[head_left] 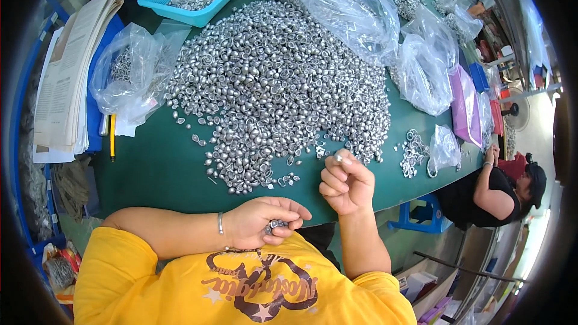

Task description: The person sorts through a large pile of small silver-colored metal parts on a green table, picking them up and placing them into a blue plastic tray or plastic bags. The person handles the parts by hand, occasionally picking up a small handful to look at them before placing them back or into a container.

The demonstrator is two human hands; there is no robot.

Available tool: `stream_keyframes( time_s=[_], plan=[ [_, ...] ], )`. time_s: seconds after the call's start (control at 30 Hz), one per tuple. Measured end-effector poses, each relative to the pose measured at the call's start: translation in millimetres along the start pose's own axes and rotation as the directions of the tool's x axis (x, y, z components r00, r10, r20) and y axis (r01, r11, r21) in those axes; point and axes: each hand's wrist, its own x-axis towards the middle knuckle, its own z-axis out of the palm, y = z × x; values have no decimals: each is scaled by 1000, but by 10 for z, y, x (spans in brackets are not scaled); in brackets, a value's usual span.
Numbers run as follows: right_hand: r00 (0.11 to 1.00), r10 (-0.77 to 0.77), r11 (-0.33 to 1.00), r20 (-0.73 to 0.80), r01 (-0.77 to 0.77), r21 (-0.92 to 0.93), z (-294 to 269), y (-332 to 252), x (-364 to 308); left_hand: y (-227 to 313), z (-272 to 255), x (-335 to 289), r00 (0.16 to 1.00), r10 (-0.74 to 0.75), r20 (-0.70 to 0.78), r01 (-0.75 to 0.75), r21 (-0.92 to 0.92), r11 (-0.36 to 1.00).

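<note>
A big heap of small silvery metal pieces (271, 78), some rounded and some ring-like, spreads over the green tabletop. My left hand (262, 219) is at the near edge, palm turned up and fingers curled around several of the small metal pieces (276, 225). To its right my right hand (347, 186) is raised by the heap's front edge. Its thumb and index finger pinch one small silvery piece (339, 157); the other fingers are folded in. A few loose pieces (287, 179) lie between the heap and my hands.
A blue plastic basket (180, 13) of metal pieces stands at the back left. Clear plastic bags (424, 75) sit right of the heap, near a small pile of rings (413, 153). Stacked papers (75, 72) stand at left. Another person (500, 195) sits at far right.
</note>
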Motion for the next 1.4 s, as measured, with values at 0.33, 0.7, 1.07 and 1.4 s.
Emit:
stream_keyframes(
  time_s=[0.33, 0.7, 1.07, 1.4],
  plan=[
    [812, -360, -614, 460, 166, -772, 168, 203, 220, -1, -29, -42, 998, 37, 58, -36, -27, 999],
    [879, -322, -279, 351, 266, -923, 329, 147, 281, 8, -41, -25, 996, 48, 72, -46, -30, 998],
    [991, -94, 786, 98, 134, -603, 240, -26, 276, 21, -25, -29, 998, 37, 47, -37, -10, 999],
    [816, -210, -547, 538, 358, -757, 327, 196, 414, 144, 106, -133, 983, 182, 5, -182, 35, 983]
  ],
)
